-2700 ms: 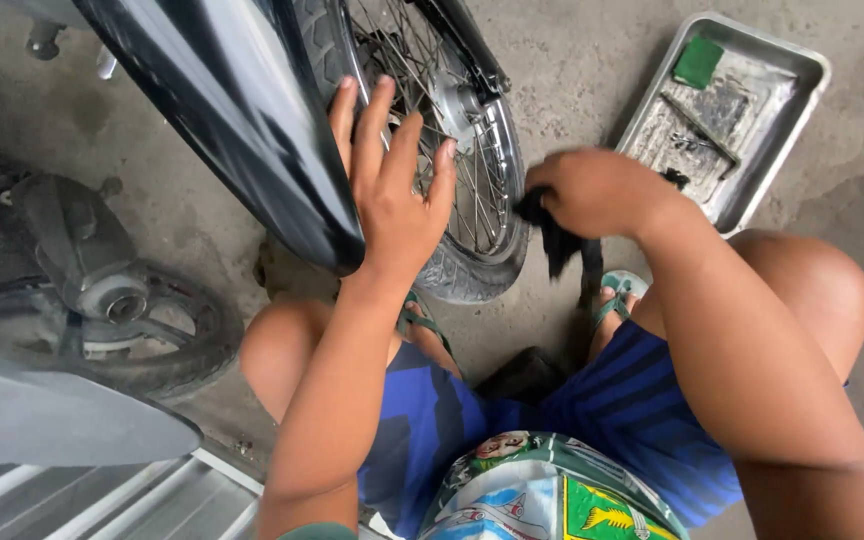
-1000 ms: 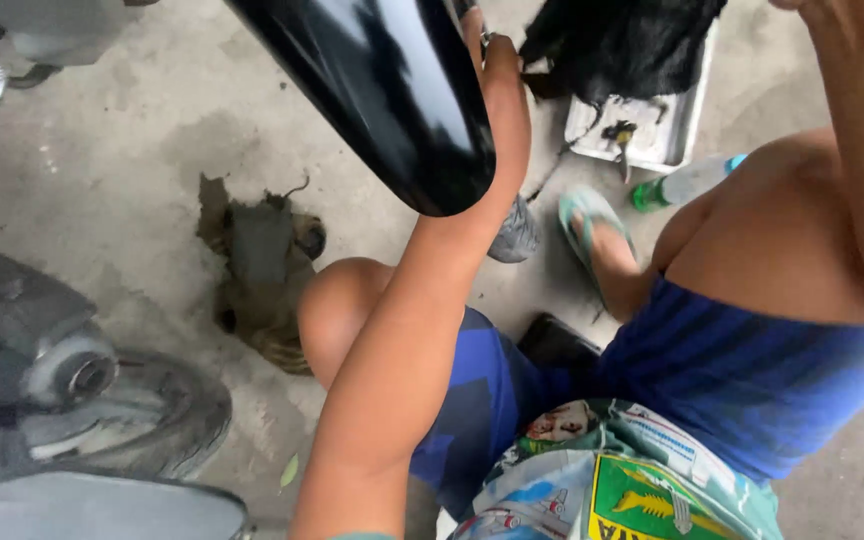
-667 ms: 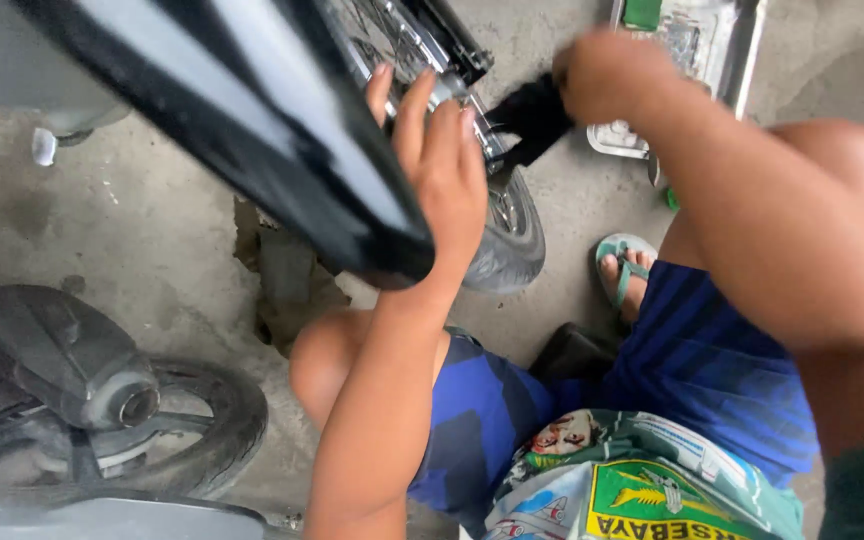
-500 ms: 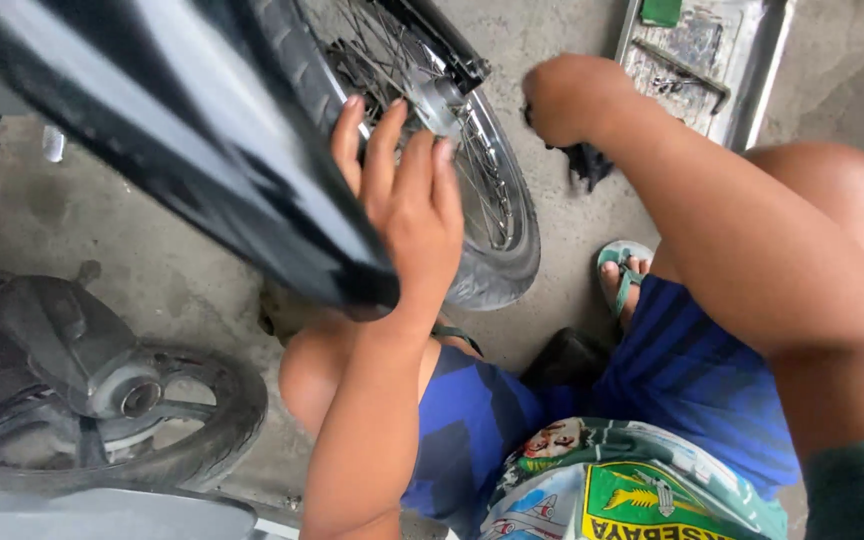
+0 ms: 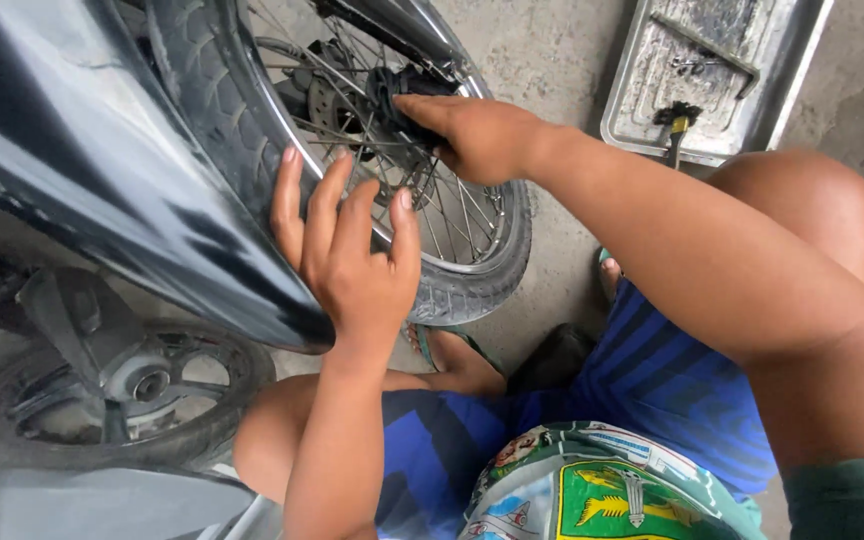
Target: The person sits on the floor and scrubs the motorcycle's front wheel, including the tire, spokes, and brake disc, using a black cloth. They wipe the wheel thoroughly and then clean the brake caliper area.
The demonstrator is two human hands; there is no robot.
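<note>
Spoked motorcycle wheel with black rubber tyre and chrome rim [image 5: 472, 270] seen upper centre, under glossy black mudguard [image 5: 102, 190]. Left hand [image 5: 347, 255] laid flat on tyre and rim, fingers spread – nothing gripped. Right hand [image 5: 477, 135] closed around black rag [image 5: 397, 85], pressed against hub among spokes. Grey metal tray [image 5: 632, 120] placed on concrete floor [image 5: 552, 60] top right, well apart from wheel – small dark brush [image 5: 677, 120] lying in it. Second wheel [image 5: 102, 390] at lower left.

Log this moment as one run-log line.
left hand: flat on tyre | right hand: pressing black rag at wheel hub, among spokes | metal tray: on floor behind
</note>
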